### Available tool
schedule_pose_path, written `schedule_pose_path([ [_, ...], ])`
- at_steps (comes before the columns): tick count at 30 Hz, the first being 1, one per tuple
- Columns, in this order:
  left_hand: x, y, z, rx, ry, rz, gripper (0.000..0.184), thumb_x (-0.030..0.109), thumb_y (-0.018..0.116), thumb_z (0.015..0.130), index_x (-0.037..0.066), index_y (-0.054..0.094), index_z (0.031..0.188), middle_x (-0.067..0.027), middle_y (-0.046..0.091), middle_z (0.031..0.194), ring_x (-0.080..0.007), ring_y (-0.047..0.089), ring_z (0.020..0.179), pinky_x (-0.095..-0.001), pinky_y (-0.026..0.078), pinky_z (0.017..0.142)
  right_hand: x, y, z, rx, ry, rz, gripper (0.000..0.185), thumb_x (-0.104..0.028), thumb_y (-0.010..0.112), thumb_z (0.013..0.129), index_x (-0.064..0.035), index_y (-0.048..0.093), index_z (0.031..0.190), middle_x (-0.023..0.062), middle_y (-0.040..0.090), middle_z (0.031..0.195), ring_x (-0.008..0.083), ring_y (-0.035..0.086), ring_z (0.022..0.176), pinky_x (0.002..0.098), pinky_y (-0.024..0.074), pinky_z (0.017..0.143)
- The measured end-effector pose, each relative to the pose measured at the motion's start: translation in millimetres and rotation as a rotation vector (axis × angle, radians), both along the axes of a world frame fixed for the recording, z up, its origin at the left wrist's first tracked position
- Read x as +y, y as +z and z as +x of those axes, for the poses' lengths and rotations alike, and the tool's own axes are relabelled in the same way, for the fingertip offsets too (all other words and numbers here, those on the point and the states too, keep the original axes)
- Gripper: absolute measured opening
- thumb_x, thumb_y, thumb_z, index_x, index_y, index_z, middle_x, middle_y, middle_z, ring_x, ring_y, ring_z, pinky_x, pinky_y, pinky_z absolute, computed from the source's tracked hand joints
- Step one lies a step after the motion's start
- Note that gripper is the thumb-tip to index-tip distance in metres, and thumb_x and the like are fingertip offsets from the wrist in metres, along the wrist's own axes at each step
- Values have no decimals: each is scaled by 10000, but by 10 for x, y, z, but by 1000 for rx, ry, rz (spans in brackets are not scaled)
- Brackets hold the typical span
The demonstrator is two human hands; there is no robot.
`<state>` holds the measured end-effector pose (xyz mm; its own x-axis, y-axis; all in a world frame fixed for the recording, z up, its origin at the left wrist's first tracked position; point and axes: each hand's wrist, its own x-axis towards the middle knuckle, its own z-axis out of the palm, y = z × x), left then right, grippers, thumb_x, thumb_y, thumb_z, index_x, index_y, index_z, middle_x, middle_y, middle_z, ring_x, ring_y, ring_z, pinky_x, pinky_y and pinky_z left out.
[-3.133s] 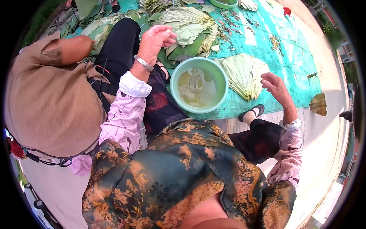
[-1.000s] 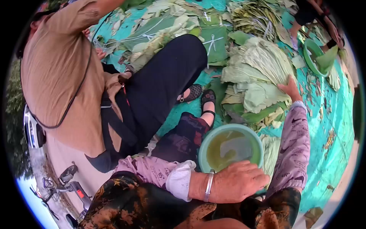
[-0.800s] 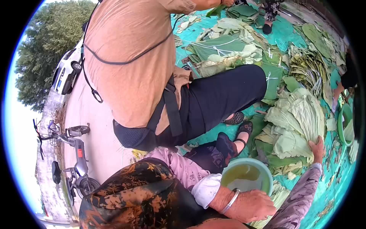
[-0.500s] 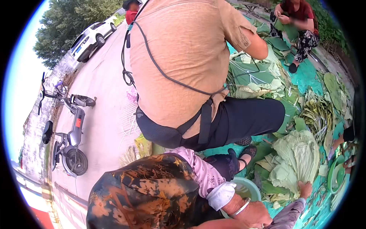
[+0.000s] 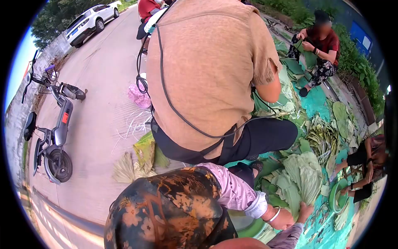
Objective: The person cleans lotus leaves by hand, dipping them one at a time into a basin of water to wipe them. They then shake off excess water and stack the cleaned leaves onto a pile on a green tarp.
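Neither of my own hands can be made out. Just in front of me crouches a person in a dark floral head covering [image 5: 161, 207] and a pink patterned sleeve [image 5: 236, 186]. That person's braceleted hand [image 5: 284, 219] is closed beside the base of a fanned stack of large pale green leaves [image 5: 304, 178]. Against the same base rests another hand [image 5: 306, 211], in a greyish-lilac sleeve, which seems to belong to this person. Below their forearm a pale green basin [image 5: 248, 228] is partly hidden.
A person in a tan shirt [image 5: 203, 79] blocks the middle. Leaf piles [image 5: 323, 139] cover a green sheet [image 5: 315, 106]. One person in red [image 5: 327, 50] handles leaves; another [image 5: 369, 166] sits by a green tub [image 5: 338, 199]. A scooter [image 5: 62, 120] and white car [image 5: 91, 23] stand left.
My view has shifted, bringing more of the right-hand person into sight. The braceleted hand has moved from lower down to the base of the leaf stack, close beside the other hand.
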<state>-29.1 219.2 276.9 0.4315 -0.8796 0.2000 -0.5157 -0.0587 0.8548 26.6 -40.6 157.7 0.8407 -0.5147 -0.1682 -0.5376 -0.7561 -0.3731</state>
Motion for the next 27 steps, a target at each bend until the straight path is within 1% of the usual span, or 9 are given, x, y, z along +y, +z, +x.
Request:
schedule_pose_path([
  [3, -343, -449, 133, 210, 25, 88, 114, 125, 542, 704, 25, 566, 755, -127, 586, 671, -251, 574, 583, -394, 413, 491, -604, -758, -20, -492, 48, 210, 651, -200, 673, 577, 128, 455, 1095, 258, 557, 1008, 356, 555, 858, 391, 429, 791],
  [6, -333, -515, 148, 619, 103, 226, 140, 157, 542, 737, 34, 597, 772, -103, 591, 659, -223, 579, 580, -371, 426, 452, 43, 94, -342, -519, -139, 743, 543, -116, 661, 640, 118, 476, 1093, 164, 568, 1001, 249, 554, 816, 332, 452, 738],
  [10, -379, -765, 97, 900, 155, 275, 451, 336, 574, 762, 10, 503, 1065, -145, 591, 760, -253, 584, 616, -368, 480, 497, 229, 512, -747, -590, -247, 1108, 394, -125, 605, 751, 66, 508, 1082, 109, 575, 984, 184, 573, 809, 306, 470, 698],
  [12, -263, -600, 34, 947, 103, 295, 738, 486, 574, 750, 0, 349, 1258, -199, 566, 911, -284, 583, 746, -402, 502, 617, 483, 813, -986, -635, -261, 1234, 337, -168, 554, 808, 41, 519, 1070, 96, 584, 955, 190, 585, 792, 305, 479, 674],
  [15, -365, -589, -66, 1177, 34, 67, 728, 565, 572, 725, 65, 417, 1230, -185, 493, 1112, -290, 474, 1027, -470, 401, 843, 854, 1127, -1314, -671, -375, 1316, 281, -221, 561, 825, -27, 554, 1029, 61, 606, 895, 178, 588, 730, 278, 481, 597],
  [17, -371, -635, -73, 1178, -83, -104, 681, 569, 598, 704, 79, 483, 1164, -111, 494, 1150, -256, 470, 1035, -437, 373, 861, 906, 1068, -1509, -621, -322, 1275, 288, -303, 535, 838, -50, 572, 971, 61, 612, 789, 176, 577, 633, 269, 470, 520],
  [21, -182, -313, -82, 1580, -379, -353, 199, 133, 587, 736, 101, 591, 933, -9, 588, 945, -160, 518, 852, -332, 396, 768, 1353, 1188, -1696, -712, -471, 1136, 246, -235, 571, 812, 4, 580, 870, 88, 593, 667, 189, 569, 536, 284, 479, 471],
  [24, -162, -313, -37, 1505, -537, -419, 313, -19, 546, 660, 37, 586, 965, -73, 591, 995, -212, 535, 947, -353, 387, 880, 1356, 1061, -1812, -822, -523, 1055, 218, -151, 642, 755, -1, 582, 900, 62, 608, 719, 147, 567, 536, 275, 472, 483],
  [27, -183, -464, -3, 1537, -660, -443, 373, -74, 558, 659, 37, 562, 1015, -73, 581, 1026, -214, 511, 1014, -366, 360, 933, 1489, 1231, -1882, -876, -516, 1027, 378, -135, 660, 736, 17, 537, 1060, 69, 606, 949, 143, 587, 798, 260, 466, 716],
])
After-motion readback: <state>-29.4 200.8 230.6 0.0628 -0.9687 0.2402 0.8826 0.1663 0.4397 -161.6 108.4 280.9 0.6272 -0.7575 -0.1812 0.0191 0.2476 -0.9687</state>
